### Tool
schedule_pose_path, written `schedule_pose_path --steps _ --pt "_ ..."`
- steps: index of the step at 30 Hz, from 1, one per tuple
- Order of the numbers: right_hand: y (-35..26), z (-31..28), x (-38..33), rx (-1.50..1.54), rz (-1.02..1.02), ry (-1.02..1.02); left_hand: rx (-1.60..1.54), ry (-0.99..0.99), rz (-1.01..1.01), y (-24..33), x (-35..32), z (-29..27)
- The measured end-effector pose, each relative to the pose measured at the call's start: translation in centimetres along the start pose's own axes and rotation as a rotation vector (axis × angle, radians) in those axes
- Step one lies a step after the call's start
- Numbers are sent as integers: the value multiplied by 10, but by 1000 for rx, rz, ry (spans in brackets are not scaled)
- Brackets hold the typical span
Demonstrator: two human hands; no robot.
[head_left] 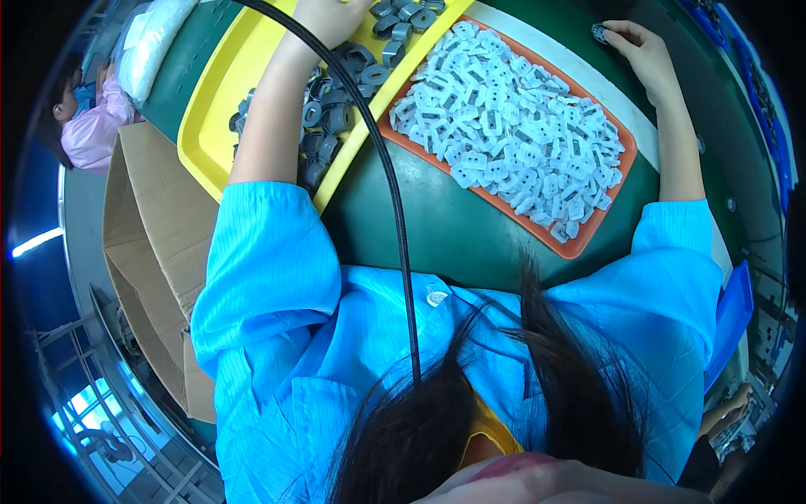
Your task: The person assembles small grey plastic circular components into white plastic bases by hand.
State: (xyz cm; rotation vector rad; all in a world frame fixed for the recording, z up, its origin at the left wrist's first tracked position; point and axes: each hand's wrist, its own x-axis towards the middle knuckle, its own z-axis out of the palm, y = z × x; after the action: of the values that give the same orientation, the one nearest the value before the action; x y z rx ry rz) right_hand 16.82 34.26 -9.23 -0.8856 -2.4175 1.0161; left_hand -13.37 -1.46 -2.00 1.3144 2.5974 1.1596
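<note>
Dark hair [411,445] hangs nearest the camera at the lower centre of the frame, over a light blue shirt [277,252]. Black cable [402,235] runs from the top edge, left of centre, down to the chest, crossing in front of the yellow tray [252,50].

Right hand [648,55], upper right: thumb and index finger closed in a pinch on a small dark round part [599,34], held beyond the far corner of the orange tray [571,249]. Left hand [330,17], top edge, left of centre: positioned above the yellow tray; fingers cut off by the frame, so its opening and any contents cannot be determined.

Yellow tray, upper left of centre, contains loose grey parts [337,118], some hidden behind the left forearm. Orange tray, upper right of centre, is heaped with translucent white pieces [504,118]. Both rest on a green table [369,227]. Open cardboard box [164,210] noted at left; co-worker in pink [96,134] at upper left; blue bin [730,315] at right.
</note>
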Motion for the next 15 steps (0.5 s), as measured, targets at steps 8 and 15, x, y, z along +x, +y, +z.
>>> schedule_pose_path --steps 8,15 --pt "-67 25 -15 -51 -171 246 263 -216 104 30 -6 2" --pt "-112 3 -50 233 25 271 -942 -209 -297 11 7 0"
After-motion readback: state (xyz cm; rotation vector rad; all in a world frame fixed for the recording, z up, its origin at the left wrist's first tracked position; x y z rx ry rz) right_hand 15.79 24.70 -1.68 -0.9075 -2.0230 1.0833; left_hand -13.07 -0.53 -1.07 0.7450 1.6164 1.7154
